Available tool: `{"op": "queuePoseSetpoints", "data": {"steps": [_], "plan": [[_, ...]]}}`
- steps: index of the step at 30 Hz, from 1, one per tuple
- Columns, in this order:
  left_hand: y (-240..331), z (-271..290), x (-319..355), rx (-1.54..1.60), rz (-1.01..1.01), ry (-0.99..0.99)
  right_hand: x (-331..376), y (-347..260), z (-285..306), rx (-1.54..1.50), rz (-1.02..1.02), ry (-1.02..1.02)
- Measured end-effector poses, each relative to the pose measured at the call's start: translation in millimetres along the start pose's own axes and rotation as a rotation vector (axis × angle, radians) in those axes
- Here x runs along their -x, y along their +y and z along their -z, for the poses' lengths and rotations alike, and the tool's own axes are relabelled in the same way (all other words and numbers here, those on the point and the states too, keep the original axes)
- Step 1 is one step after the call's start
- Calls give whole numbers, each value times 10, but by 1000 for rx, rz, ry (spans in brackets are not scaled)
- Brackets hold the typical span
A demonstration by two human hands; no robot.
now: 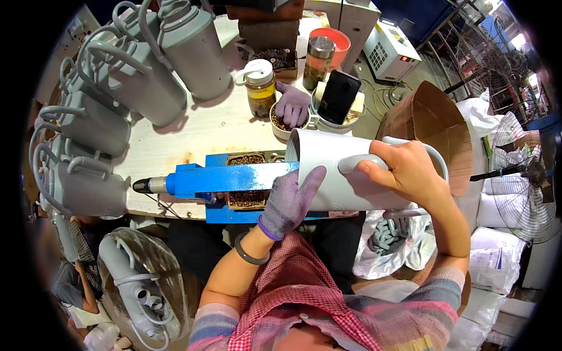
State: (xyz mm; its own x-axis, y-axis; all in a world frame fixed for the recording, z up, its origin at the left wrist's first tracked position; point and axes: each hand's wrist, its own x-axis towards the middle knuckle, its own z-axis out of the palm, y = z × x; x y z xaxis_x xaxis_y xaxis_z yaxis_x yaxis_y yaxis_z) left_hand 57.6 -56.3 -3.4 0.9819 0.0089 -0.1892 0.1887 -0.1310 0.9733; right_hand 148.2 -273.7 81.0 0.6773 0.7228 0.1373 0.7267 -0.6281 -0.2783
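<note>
two hands [293, 202] [407, 169], one grey kettle body [333, 169]

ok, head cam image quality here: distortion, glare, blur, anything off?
Head view: strong fisheye, black vignette at the corners, straight edge of the pale wooden table bowed. Glare blows out the upper right. Centre is sharp: the gloved left hand and bare right hand on the grey plastic kettle body; the rim is smeared. Soft shadows under the stacked grey kettle shells.
</note>
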Motion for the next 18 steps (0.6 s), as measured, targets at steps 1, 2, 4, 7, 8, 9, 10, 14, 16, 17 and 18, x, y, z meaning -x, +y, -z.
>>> {"op": "queuePoseSetpoints", "data": {"steps": [1, 2, 4, 7, 8, 9, 10, 14, 16, 17, 18], "plan": [[-6, -10, -2, -1, -1, -2, 3, 9, 4, 36, 19, -15], [-4, -17, 1, -3, -1, -4, 9, -1, 14, 49, -11, -41], [11, 18, 4, 10, -13, -20, -7, -45, 14, 62, -57, -71], [-91, -14, -6, 12, -159, 10, -24, -65, 35, 76, -70, -86], [-150, -35, -11, 7, -232, 18, -15, -74, 34, 74, -68, -70], [-132, -41, -14, 4, -302, 24, -11, -74, 16, 72, -67, -56], [-101, -42, -8, 63, -224, 5, -7, -82, 12, 69, -66, -42], [-20, -43, -7, 210, -13, -49, -13, -109, 27, 89, -105, -81], [-26, -40, -6, 233, 4, -50, -24, -135, 51, 89, -116, -83], [-44, -51, -5, 239, -3, -42, -14, -113, 30, 112, -118, -97], [-74, -60, -9, 245, -10, -35, -14, -139, 49, 129, -120, -97]]}}
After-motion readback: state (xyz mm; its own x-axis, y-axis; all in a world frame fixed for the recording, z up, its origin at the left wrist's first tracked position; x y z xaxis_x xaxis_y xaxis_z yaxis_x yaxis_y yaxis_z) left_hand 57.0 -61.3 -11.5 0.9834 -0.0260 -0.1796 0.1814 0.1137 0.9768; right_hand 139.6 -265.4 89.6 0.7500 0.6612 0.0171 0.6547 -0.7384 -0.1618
